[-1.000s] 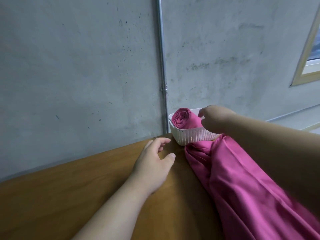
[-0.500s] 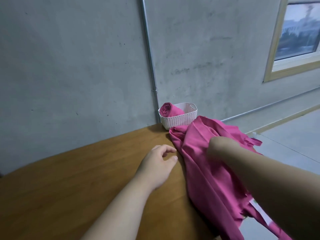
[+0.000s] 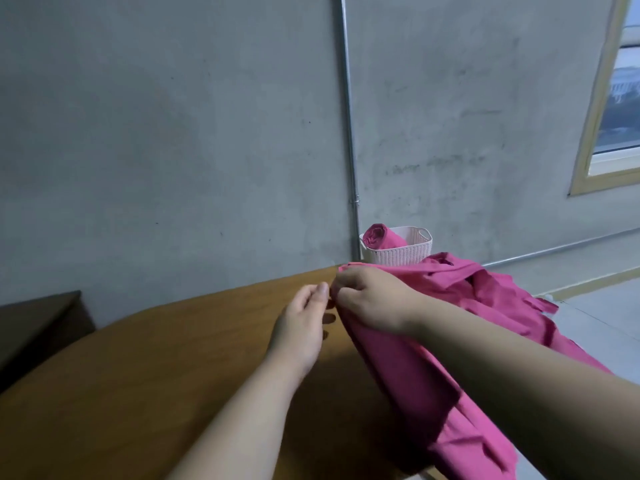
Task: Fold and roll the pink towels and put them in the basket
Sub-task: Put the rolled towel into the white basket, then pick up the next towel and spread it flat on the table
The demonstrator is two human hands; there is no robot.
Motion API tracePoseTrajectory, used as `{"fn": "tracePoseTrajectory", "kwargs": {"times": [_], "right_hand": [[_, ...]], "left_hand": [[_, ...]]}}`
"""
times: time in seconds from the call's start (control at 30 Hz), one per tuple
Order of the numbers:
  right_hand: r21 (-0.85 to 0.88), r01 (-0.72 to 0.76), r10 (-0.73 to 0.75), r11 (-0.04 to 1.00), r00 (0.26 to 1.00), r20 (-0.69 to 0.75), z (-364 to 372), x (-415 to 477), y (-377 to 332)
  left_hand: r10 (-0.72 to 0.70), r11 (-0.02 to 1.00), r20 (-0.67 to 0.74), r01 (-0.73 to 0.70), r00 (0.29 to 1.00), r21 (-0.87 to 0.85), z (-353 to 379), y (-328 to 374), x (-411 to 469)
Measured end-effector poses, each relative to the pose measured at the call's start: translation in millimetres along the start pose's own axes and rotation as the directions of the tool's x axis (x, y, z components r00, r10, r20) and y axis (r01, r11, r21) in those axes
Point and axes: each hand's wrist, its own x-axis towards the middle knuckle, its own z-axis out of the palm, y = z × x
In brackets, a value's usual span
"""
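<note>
The right hand (image 3: 375,301) grips the near edge of a loose, crumpled pink cloth towel (image 3: 415,375), its fingers curled round a bunched fold. That towel drapes over the right end of the brown wooden table (image 3: 138,375) and hangs off its edge. The left hand (image 3: 303,325) hovers just beside the right with its fingers relaxed and loosely spread, holding nothing; whether its fingertips touch the cloth cannot be told. Behind the loose towel, a small white woven plastic basket (image 3: 401,258) stands at the table's far corner against the grey concrete wall (image 3: 173,133), with 1 rolled pink towel (image 3: 381,237) lying in its left side.
</note>
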Motion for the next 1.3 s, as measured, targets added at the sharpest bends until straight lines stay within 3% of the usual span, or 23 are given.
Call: {"fn": "tracePoseTrajectory", "kwargs": {"times": [0.23, 0.3, 0.4, 0.47, 0.57, 0.63, 0.73, 0.83, 0.9, 1.0, 1.17, 1.3], "right_hand": [[0.359, 0.084, -0.076, 0.929, 0.996, -0.036, 36.4, 37.7, -99.6], [0.478, 0.056, -0.048, 0.877, 0.998, -0.030, 48.4, 57.8, -127.8], [0.554, 0.018, -0.034, 0.832, 0.999, 0.019, 70.3, 87.8, -156.3], [0.418, -0.010, -0.025, 0.909, 0.997, 0.079, 92.3, 102.7, -152.1], [-0.068, 0.003, 0.016, 0.998, 0.960, 0.278, 132.4, 102.0, -118.8], [-0.302, 0.059, 0.076, 0.951, 0.907, 0.414, 152.1, 87.1, -95.7], [-0.439, 0.115, 0.143, 0.891, 0.847, 0.512, 163.8, 65.8, -68.5], [-0.532, 0.183, 0.162, 0.827, 0.828, 0.537, 166.4, 52.6, -42.4], [-0.609, 0.211, 0.189, 0.765, 0.829, 0.526, 169.7, 45.0, -27.6], [-0.626, 0.216, 0.147, 0.749, 0.868, 0.475, 173.3, 37.6, -18.3], [-0.488, 0.163, 0.022, 0.857, 0.936, 0.351, 171.4, 45.6, -29.1], [-0.336, 0.141, -0.078, 0.931, 0.978, 0.193, 141.7, 64.8, -79.7]], "left_hand": [[0.130, 0.971, -0.110, -0.149, 0.985, -0.186, -96.6, 25.8, -32.7], [0.175, 0.981, -0.160, -0.186, 0.971, -0.057, -126.6, 30.6, -37.5], [0.208, 0.929, -0.336, -0.078, 0.919, 0.362, -177.7, 27.7, -36.7], [0.197, 0.794, -0.448, 0.126, 0.872, 0.595, -211.4, 14.2, -35.9], [0.154, 0.606, -0.480, 0.301, 0.863, 0.736, -240.2, -18.7, -40.2], [0.187, 0.541, -0.385, 0.232, 0.904, 0.808, -238.2, -39.9, -43.3], [0.094, 0.604, -0.124, 0.042, 0.988, 0.796, -223.0, -60.5, -48.1], [-0.051, 0.646, 0.150, -0.082, 0.987, 0.759, -202.9, -74.4, -51.2], [-0.079, 0.626, 0.186, -0.096, 0.979, 0.774, -190.4, -82.8, -51.5], [-0.117, 0.584, 0.206, -0.100, 0.972, 0.806, -178.9, -94.5, -52.6], [-0.121, 0.505, 0.148, -0.067, 0.982, 0.860, -174.4, -90.8, -54.0], [-0.031, 0.615, 0.016, 0.006, 0.999, 0.789, -170.8, -57.4, -51.1]]}}
